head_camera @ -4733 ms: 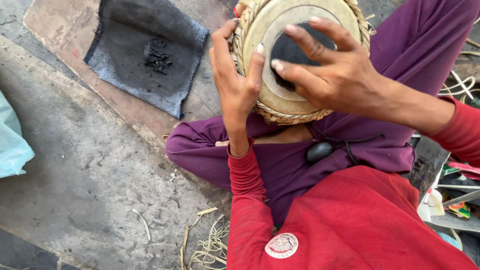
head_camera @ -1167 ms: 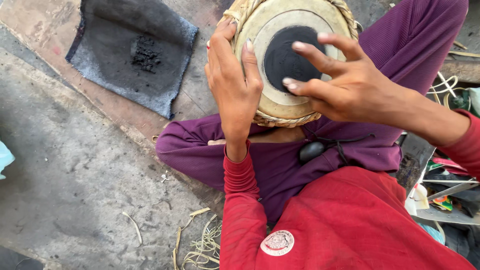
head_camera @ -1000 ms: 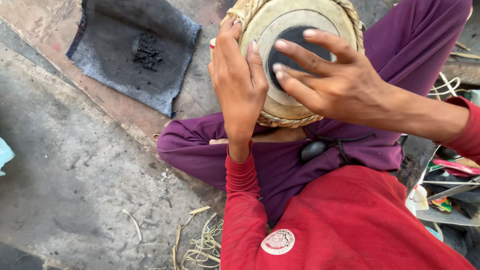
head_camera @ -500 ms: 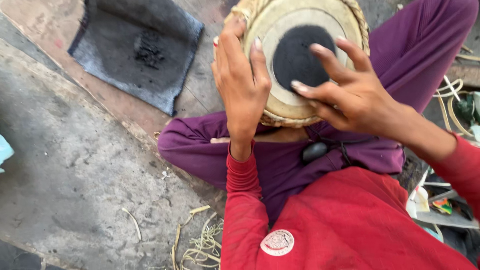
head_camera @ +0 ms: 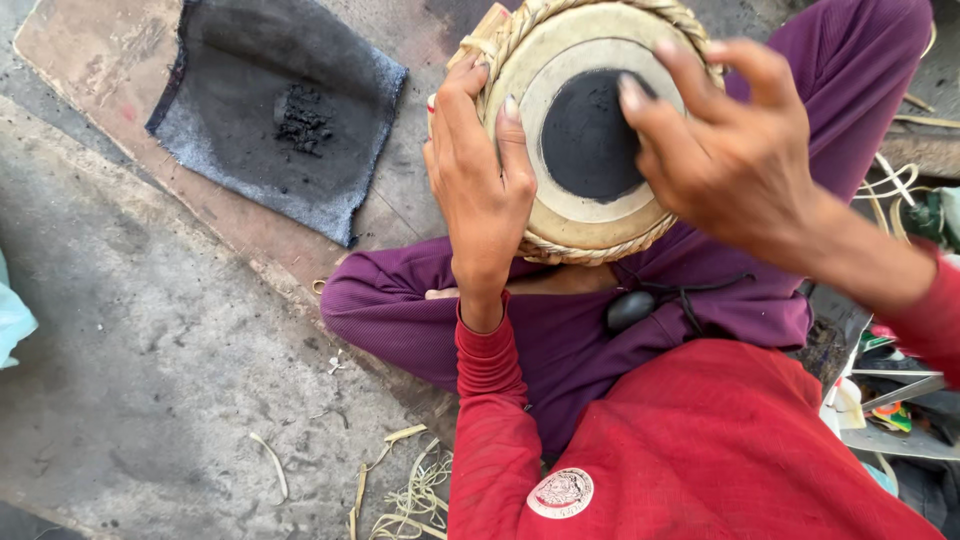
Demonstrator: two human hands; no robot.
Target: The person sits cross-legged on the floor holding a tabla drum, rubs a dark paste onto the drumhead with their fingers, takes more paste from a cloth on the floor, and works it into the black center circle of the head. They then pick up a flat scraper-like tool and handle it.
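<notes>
Head view, looking down on crossed legs in purple trousers (head_camera: 560,330) and a red shirt (head_camera: 700,450). Small round drum (head_camera: 590,130) held up over the lap, far from the chest, its pale skin facing the camera with a black round patch (head_camera: 585,135) in the middle and a braided straw-coloured ring around the rim. Left hand (head_camera: 480,190) wrapped on the left edge of the drum, fingers (head_camera: 512,125) closed over the rim and gripping it, thumb side hidden behind. Right hand (head_camera: 735,150) on the right side of the drum, fingers (head_camera: 632,95) spread and bent, tips laid at the right edge of the black patch; not gripping, only touching the skin. Black smooth stone (head_camera: 630,310) on a dark cord, resting on the trousers just under the drum. Far left on the floor, dark grey cloth (head_camera: 280,110) lying flat on a brownish board (head_camera: 110,60), with a little heap of black powder (head_camera: 302,118) near its middle. Near left, bare concrete floor (head_camera: 150,380) with thin pale straw scraps (head_camera: 410,490). Right edge: mixed small tools and cords (head_camera: 890,390), too cluttered to tell apart.
</notes>
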